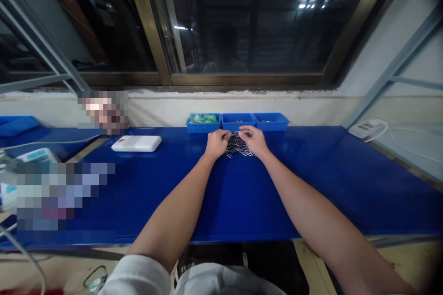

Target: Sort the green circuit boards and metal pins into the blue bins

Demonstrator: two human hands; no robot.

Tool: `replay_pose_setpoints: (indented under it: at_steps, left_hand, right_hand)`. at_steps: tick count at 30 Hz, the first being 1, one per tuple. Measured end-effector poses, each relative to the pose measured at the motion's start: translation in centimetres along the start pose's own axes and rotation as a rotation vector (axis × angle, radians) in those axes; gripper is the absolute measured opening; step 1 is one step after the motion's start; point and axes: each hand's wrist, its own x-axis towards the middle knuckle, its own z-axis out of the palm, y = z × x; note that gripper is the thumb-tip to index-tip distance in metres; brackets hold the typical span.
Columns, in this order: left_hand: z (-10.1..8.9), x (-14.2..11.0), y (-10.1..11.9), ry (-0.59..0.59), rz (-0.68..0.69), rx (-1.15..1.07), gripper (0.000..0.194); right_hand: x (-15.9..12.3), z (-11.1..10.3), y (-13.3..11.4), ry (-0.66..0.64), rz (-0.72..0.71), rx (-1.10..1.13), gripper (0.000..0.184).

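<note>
A heap of thin dark metal pins (238,145) lies on the blue tabletop, between and under my two hands. My left hand (217,143) is at the heap's left side, fingers curled in a pinch. Opposite it, my right hand (254,140) pinches with thumb and forefinger over the heap's right side. Slim shiny pins show between the fingertips of both hands; how many each holds is too small to tell.
Behind the heap stand three joined blue bins: the left bin (203,122) holds green and clear packets, the middle bin (238,122) and right bin (271,121) some small metal pieces. A white power bank (136,143) lies left; a white power strip (367,128) sits far right.
</note>
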Motion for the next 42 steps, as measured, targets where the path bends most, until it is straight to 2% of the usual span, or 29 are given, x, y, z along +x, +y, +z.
replay_pose_setpoints:
  at_steps: [7, 10, 13, 17, 21, 23, 31, 34, 36, 38, 40, 42]
  left_hand:
    - [0.1, 0.0, -0.2, -0.051, -0.038, -0.003, 0.025]
    - [0.4, 0.1, -0.6, -0.013, -0.062, -0.004, 0.03]
    - [0.7, 0.2, -1.1, 0.04, -0.087, 0.039, 0.038]
    - [0.7, 0.3, -1.5, 0.031, -0.12, 0.097, 0.031]
    - [0.7, 0.3, -1.7, 0.018, -0.14, 0.122, 0.026]
    - [0.8, 0.2, -1.8, -0.008, -0.154, 0.139, 0.025]
    - [1.0, 0.1, -1.8, -0.156, -0.137, 0.219, 0.029]
    - [1.1, 0.2, -1.6, -0.193, -0.13, 0.237, 0.033]
    - [1.0, 0.2, -1.4, -0.217, -0.133, 0.244, 0.037]
    - [1.0, 0.2, -1.2, -0.237, -0.131, 0.25, 0.041]
    - [0.9, 0.0, -0.9, -0.255, -0.118, 0.261, 0.045]
    - [0.9, -0.2, -0.6, -0.275, -0.089, 0.275, 0.049]
  right_hand:
    - [-0.1, -0.5, -0.5, -0.021, 0.042, 0.075, 0.029]
    - [-0.1, -0.9, -0.6, 0.004, 0.055, 0.073, 0.028]
    - [0.1, -1.4, -0.5, 0.079, 0.029, 0.006, 0.025]
    - [0.7, -2.5, -0.1, 0.234, -0.014, -0.192, 0.022]
    - [1.6, -4.1, 0.9, 0.368, -0.032, -0.353, 0.028]
    - [2.1, -4.8, 1.5, 0.391, -0.004, -0.413, 0.035]
    - [2.0, -5.5, 2.1, 0.294, 0.151, -0.597, 0.06]
    - [1.7, -5.3, 1.9, 0.243, 0.119, -0.618, 0.069]
    - [1.7, -5.1, 1.8, 0.243, 0.044, -0.613, 0.065]
    - [1.5, -4.8, 1.7, 0.218, 0.007, -0.611, 0.052]
    - [1.2, -4.5, 1.6, 0.173, 0.042, -0.649, 0.036]
    - [0.8, -4.2, 1.5, 0.138, 0.121, -0.733, 0.028]
